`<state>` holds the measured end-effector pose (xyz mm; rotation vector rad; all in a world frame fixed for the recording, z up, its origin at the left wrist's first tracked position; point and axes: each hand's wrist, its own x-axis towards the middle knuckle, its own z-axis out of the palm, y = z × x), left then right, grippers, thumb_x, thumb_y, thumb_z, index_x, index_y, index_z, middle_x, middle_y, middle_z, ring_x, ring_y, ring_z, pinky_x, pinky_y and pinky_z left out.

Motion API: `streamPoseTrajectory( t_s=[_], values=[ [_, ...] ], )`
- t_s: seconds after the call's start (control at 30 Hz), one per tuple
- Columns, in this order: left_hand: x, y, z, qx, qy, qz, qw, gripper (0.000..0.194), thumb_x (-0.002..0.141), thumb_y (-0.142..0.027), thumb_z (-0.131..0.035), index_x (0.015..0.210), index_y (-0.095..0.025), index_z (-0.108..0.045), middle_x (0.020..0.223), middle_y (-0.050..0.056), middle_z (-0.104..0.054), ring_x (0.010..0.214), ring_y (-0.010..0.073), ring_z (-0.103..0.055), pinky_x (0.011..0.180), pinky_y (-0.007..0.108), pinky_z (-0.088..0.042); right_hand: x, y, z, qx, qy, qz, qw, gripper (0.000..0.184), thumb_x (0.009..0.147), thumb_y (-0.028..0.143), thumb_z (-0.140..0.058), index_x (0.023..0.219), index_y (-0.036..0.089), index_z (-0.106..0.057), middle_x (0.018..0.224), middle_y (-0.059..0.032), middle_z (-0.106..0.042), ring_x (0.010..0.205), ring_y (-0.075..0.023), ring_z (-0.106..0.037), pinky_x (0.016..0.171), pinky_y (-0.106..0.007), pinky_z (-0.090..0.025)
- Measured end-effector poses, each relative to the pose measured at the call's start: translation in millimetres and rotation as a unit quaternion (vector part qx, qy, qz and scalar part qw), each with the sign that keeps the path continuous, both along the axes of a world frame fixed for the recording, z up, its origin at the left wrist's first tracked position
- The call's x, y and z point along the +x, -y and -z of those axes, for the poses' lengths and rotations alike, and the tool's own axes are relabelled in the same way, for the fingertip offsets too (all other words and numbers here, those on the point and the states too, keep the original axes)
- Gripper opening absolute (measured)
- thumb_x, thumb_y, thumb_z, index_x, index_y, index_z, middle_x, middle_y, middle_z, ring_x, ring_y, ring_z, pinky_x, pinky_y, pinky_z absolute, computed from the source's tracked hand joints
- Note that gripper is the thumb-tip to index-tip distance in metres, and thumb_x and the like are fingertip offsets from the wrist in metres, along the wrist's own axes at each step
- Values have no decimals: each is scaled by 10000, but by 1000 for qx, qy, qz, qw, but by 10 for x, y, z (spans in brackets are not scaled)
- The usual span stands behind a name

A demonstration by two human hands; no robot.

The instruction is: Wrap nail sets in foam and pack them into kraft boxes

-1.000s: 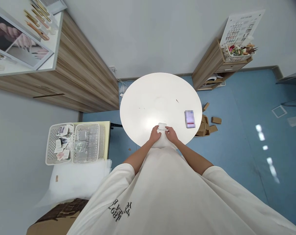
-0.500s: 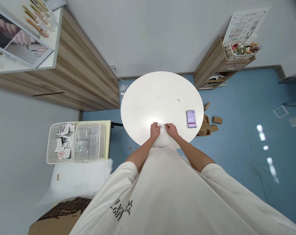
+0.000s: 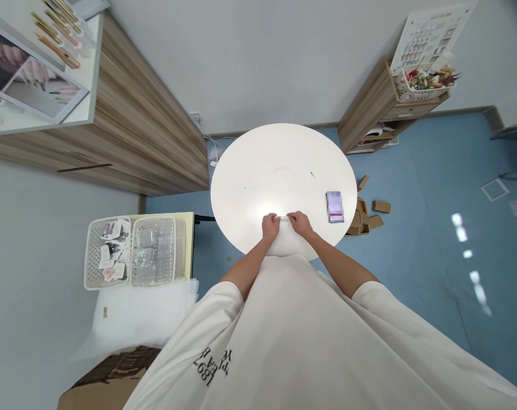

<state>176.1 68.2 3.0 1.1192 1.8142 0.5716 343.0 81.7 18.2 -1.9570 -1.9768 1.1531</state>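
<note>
Bright, evenly lit pic; light seems to come from overhead, tho no lamp's in frame. You've got a soft white glare [image 3: 265,209] on the round table top [image 3: 284,159], just above your left hand [image 3: 271,226] and right hand [image 3: 300,224]. Shadows v. faint. Blue floor [image 3: 412,171] shows streaky light reflections [image 3: 466,250] on the R side. Heavy fisheye warp: wood cabinet [image 3: 134,136] bends toward the edges. Top-R corner of the pic goes dark. Mosaic blur hides the card [image 3: 335,206]. Focus OK elsewhere, no motion blur.
</note>
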Motion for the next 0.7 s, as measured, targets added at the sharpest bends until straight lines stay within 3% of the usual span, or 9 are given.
streamPoseTrajectory(
  t_s=[0.27, 0.57, 0.7],
  values=[
    [-26, -86, -40, -14, 1, 8, 1000, 201, 916, -288, -653, 1081, -187, -708, 1122, 89, -711, 1015, 212, -670, 965, 345, -504, 57, -90, -35, 3, 17, -57, 998, 375, 1026, 223, -392, 1189, 240, -730, 1135, -73, -695, 1049, -206, -629, 891, -284, -459],
    [-76, -109, 18, -16, 21, 11, 1000, 220, 896, -302, -674, 1083, -204, -740, 1129, 80, -732, 1052, 221, -672, 1000, 374, -499, 121, -167, -55, 7, 52, -186, 981, 360, 1019, 202, -392, 1229, 240, -682, 1107, -83, -693, 1001, -230, -630, 836, -293, -433],
    [-88, -109, 42, -18, 40, -4, 999, 228, 871, -299, -703, 1067, -192, -745, 1141, 84, -732, 1040, 211, -679, 993, 354, -507, 93, -140, -57, 1, 79, -206, 975, 352, 990, 181, -411, 1238, 228, -656, 1095, -91, -682, 972, -238, -631, 813, -300, -443]
  ],
)
